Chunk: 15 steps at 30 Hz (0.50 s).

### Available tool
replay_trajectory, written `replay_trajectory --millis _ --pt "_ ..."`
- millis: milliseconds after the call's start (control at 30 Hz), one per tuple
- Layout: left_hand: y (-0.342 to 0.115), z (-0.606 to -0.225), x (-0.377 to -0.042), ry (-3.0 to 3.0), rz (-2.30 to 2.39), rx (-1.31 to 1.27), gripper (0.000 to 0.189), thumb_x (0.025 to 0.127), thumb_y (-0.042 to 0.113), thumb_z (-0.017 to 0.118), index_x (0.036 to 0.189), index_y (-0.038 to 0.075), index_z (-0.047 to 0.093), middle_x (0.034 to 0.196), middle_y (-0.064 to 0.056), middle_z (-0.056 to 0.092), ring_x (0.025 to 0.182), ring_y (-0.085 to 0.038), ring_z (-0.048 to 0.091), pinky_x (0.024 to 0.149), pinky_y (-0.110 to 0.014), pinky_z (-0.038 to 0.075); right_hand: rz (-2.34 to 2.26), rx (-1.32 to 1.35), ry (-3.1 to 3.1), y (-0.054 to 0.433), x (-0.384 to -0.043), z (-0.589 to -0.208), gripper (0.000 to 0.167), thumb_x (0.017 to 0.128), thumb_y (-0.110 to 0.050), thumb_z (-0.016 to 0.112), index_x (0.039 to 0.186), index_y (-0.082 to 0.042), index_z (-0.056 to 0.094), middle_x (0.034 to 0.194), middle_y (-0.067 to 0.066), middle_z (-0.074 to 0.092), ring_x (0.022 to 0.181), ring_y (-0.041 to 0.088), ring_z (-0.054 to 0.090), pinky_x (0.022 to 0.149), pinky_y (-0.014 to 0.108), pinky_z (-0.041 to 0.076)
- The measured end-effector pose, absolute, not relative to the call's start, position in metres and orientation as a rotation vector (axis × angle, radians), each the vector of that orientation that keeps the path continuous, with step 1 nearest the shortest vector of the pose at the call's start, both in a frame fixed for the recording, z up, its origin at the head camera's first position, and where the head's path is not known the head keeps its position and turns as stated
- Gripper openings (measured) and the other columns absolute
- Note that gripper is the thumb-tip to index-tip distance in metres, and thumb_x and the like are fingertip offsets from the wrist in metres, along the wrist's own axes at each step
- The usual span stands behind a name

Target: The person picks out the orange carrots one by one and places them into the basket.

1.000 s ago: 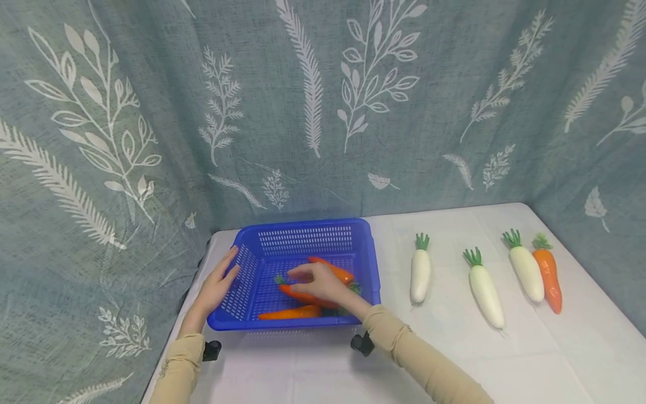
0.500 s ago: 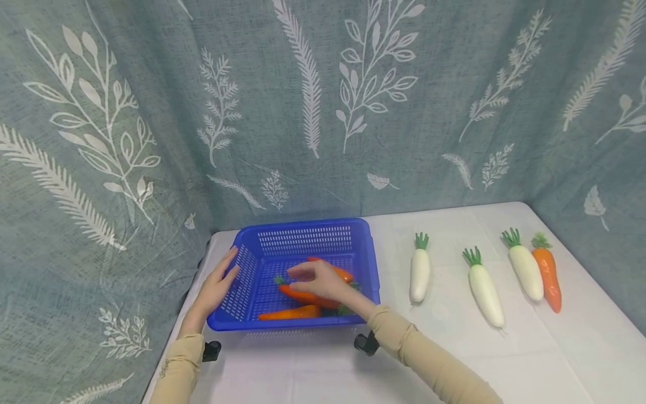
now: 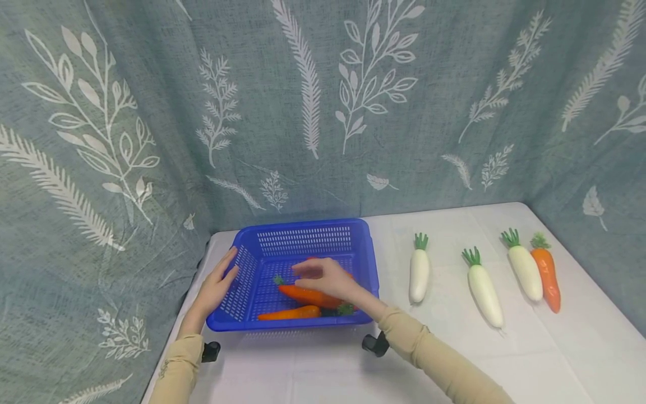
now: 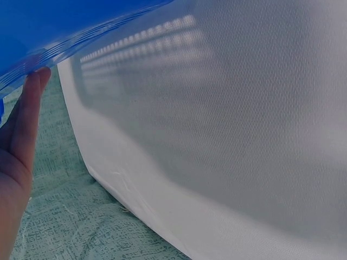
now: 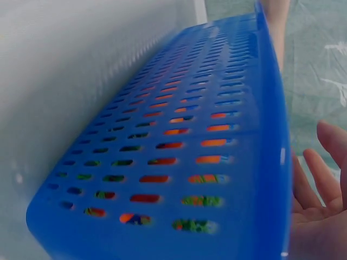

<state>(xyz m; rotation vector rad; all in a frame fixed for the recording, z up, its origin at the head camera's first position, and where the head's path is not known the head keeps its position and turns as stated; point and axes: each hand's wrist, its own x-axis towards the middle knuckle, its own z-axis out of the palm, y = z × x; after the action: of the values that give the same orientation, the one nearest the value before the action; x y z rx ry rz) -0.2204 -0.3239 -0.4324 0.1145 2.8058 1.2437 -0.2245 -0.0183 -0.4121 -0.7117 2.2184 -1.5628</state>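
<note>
A blue plastic basket (image 3: 305, 225) stands at the left of the table, several orange carrots inside it. One carrot (image 3: 290, 313) lies along the near wall, and a thicker carrot (image 3: 303, 295) lies behind it. My left hand (image 3: 214, 284) rests against the basket's left side with straight fingers, which in the left wrist view touch the blue plastic (image 4: 65, 27). Over the carrots hovers my right hand (image 3: 328, 279), fingers loosely bent and apart from the thumb, nothing between them. It partly covers the carrots. The right wrist view shows its fingers (image 5: 320, 173) spread beyond the slotted wall (image 5: 217, 108).
To the right on the white table (image 3: 454, 370) lie three white radishes: one nearest the basket (image 3: 420, 275), a middle radish (image 3: 485, 294) and a far radish (image 3: 526, 272). Another carrot (image 3: 547, 278) touches the far one. A grey-green curtain (image 3: 303, 112) hangs behind.
My right hand has lifted slightly and drifted right, its forearm shifting the same way. The left hand and the basket have stayed in place.
</note>
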Motion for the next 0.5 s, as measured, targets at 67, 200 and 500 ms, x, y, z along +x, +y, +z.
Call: replay_trajectory --millis 67,200,500 --pt "-0.324 -0.433 -0.220 2.805 1.245 0.116 0.054 0.103 0.023 0.038 0.151 0.006 0.019 0.159 -0.018 0.013 0.145 -0.042 0.011 0.117 -0.059 0.011 -1.559 -0.713 2.231 -0.016 -0.224 -0.410 0.034 0.089 -0.024 0.066 0.121 -0.012 0.066 0.120 0.007 0.067 0.111 0.022 0.063 0.094 0.031 0.053" --pt "-0.324 -0.432 -0.221 2.812 1.241 0.120 0.054 0.103 0.022 0.038 0.151 0.005 0.020 0.159 -0.018 0.014 0.145 -0.042 0.012 0.117 -0.059 0.012 -1.566 -0.734 2.241 -0.012 -0.224 -0.408 0.035 0.089 -0.025 0.066 0.121 -0.011 0.065 0.120 0.007 0.067 0.109 0.021 0.064 0.093 0.029 0.053" --pt "-0.324 -0.433 -0.221 2.822 1.223 0.116 0.054 0.103 0.024 0.037 0.152 0.006 0.019 0.159 -0.018 0.014 0.145 -0.042 0.012 0.117 -0.059 0.012 -1.611 -0.786 2.250 0.001 -0.225 -0.405 0.036 0.088 -0.022 0.067 0.122 -0.008 0.064 0.119 0.011 0.067 0.106 0.022 0.065 0.090 0.024 0.054"
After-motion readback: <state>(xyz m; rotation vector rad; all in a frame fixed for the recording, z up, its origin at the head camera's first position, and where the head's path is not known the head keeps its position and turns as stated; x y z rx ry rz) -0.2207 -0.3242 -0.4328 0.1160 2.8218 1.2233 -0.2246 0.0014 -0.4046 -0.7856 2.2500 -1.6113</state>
